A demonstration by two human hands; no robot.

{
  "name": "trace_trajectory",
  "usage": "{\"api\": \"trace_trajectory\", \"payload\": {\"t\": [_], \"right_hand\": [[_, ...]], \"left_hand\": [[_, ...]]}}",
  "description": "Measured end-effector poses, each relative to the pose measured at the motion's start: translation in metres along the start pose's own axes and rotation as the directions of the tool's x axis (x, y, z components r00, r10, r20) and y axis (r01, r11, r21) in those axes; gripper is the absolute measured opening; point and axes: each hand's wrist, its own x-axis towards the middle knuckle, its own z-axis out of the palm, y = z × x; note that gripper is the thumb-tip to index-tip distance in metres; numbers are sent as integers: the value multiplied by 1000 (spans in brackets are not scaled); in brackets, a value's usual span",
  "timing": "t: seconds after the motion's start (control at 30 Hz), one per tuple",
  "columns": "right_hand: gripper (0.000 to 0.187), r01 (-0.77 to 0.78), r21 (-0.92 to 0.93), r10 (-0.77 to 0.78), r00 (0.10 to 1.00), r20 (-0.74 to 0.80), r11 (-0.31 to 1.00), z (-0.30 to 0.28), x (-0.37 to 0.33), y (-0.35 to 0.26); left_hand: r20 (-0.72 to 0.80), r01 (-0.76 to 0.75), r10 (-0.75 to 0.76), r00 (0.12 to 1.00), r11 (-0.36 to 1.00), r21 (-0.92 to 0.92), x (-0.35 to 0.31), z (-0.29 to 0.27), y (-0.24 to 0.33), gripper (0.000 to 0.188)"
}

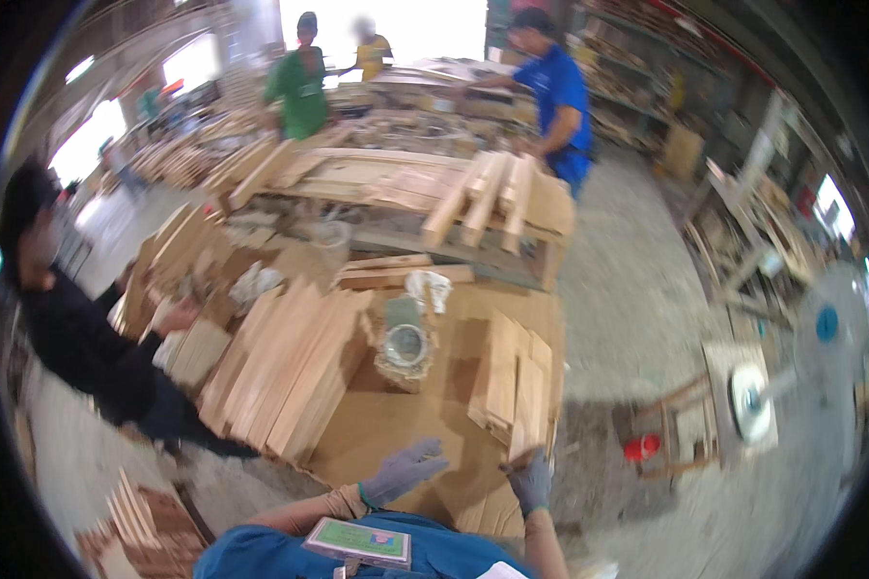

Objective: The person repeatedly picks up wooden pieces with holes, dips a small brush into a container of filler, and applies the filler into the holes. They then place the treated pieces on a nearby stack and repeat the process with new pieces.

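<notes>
My left hand [407, 472], in a grey glove, is held over the near part of the cardboard-covered table [396, 415], fingers stretched out and holding nothing. At the table's right edge, my gloved right hand [532, 484] grips the near end of a wooden plank [528, 410]. That plank lies beside a small stack of wooden pieces [498, 376]. Left of centre lies a wide stack of long wooden boards [294, 362]. Beyond my left hand, a round clear container [406, 345] sits on a rough, crusted block [398, 376].
A white cloth [429, 289] lies behind the container. A co-worker in black [77, 328] handles wood at the left. Further tables hold wooden bars [488, 193], with people in green [304, 92] and blue [562, 92] beside them. A fan [830, 347] and wooden stool [681, 425] stand right.
</notes>
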Motion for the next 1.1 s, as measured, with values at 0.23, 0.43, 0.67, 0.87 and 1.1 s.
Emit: {"api": "trace_trajectory", "payload": {"t": [0.23, 0.43, 0.67, 0.87, 1.1], "right_hand": [[67, -64, 176, 77, 995, -69, 982, 10, 10, 6], [41, -16, 623, 50, 998, -37, 782, 3, -8, -47], [63, 225, 685, -309, 951, 0, 693, -36, -72, -221], [46, 372, 740, -526, 850, -28, 561, -9, -56, -269], [16, -24, 824, -159, 978, 138, 566, -20, 50, -262]], "left_hand": [[105, -151, 146, 984, 988, 39, -1, 0, 6, 70], [129, -361, 363, 923, 932, -36, 17, -12, 8, 75], [-11, -375, 387, 922, 887, -270, 20, -57, 42, 93], [-138, -219, 179, 974, 600, -769, -13, -149, 48, 40], [-237, -221, 126, 963, 873, -434, -75, -212, -9, 57]]}}
